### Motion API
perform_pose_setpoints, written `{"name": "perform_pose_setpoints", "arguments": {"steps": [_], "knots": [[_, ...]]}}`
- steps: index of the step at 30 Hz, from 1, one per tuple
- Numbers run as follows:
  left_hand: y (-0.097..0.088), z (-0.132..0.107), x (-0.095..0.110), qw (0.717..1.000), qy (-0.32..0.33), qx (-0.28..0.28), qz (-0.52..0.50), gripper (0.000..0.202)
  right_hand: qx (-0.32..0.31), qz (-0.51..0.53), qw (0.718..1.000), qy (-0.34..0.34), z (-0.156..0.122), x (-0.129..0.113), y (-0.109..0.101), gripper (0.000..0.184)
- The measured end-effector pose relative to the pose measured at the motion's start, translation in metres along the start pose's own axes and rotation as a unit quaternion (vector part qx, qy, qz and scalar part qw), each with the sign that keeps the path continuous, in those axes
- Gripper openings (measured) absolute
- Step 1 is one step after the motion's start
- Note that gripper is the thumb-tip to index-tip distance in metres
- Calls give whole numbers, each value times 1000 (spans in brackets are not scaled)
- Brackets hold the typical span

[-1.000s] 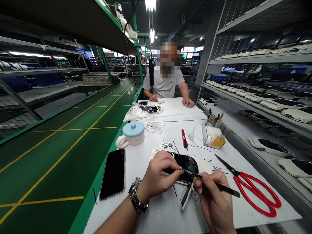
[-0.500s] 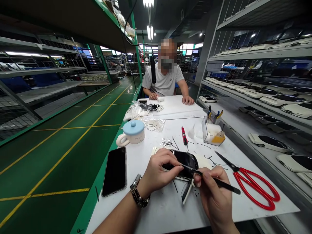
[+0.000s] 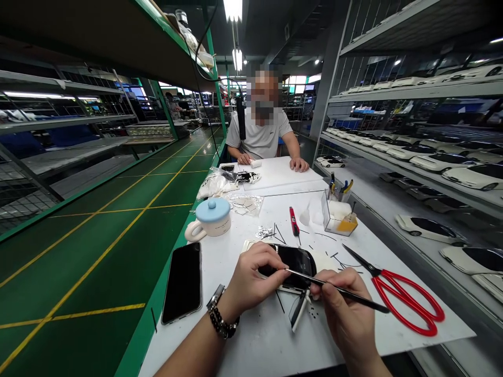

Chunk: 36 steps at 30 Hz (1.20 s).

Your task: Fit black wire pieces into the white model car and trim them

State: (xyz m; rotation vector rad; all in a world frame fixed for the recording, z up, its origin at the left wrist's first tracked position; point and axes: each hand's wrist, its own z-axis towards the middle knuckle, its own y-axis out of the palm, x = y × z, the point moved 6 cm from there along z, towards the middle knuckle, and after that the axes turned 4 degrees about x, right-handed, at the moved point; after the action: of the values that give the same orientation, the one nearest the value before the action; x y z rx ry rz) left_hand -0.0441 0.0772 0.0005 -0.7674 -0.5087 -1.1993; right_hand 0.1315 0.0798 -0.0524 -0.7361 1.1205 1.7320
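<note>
In the head view, my right hand (image 3: pixel 349 309) is closed around black tweezers (image 3: pixel 363 299), whose tip points left. My left hand (image 3: pixel 255 275) pinches thumb and forefinger together at that tip; anything between these fingers is too small to make out. Just beneath both hands lies a white model car (image 3: pixel 301 261) with a glossy black roof, partly hidden by the left hand. A small black-and-white part (image 3: pixel 300 312) rests between the hands, near the car's lower edge, with tiny black bits beside it.
Red-handled scissors (image 3: pixel 411 301) lie at right, a black phone (image 3: pixel 182 283) and lidded mug (image 3: pixel 218 224) at left. Beyond are a red utility knife (image 3: pixel 294 222), black strips and a clear box (image 3: pixel 334 226). A person (image 3: pixel 261 136) sits opposite; shelves (image 3: pixel 432 167) hold model cars.
The tweezers have turned slightly, showing a narrower side, with their tip still at my left fingertips. The whole view has shifted a little; the person opposite keeps the same pose.
</note>
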Motion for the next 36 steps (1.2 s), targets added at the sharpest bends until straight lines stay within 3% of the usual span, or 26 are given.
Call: {"name": "perform_pose_setpoints", "arguments": {"steps": [2,7,14,22,25,27,29,31,34,36], "knots": [[1,0,0,1000,-5,-15,2,1,3,2,1000,2,1,1,-1,7],[-1,2,-6,997,-43,-55,12,35,25,-3,999,20,7,1,-3,12],[3,-4,-23,986,-19,-117,114,5,21,-9,1000,13,16,-4,-5,14],[12,-4,-21,978,-14,-145,151,8,-19,12,1000,16,13,-5,-7,13],[12,-11,-13,978,-25,-128,162,8,2,-7,1000,-21,22,-25,-26,12],[12,-20,-8,980,-36,-102,166,10,26,-85,993,-74,31,-43,-50,11],[12,-31,-4,984,-48,-68,159,11,-6,-250,956,-152,39,-58,-71,10],[14,-42,-2,987,-53,-38,146,12,-127,-435,856,-249,40,-58,-81,11],[17,-54,-1,989,-50,-11,136,13,-285,-594,676,-330,33,-31,-98,36],[18,-59,-2,990,-50,6,133,13,-331,-646,604,-328,32,-10,-109,42]]}}
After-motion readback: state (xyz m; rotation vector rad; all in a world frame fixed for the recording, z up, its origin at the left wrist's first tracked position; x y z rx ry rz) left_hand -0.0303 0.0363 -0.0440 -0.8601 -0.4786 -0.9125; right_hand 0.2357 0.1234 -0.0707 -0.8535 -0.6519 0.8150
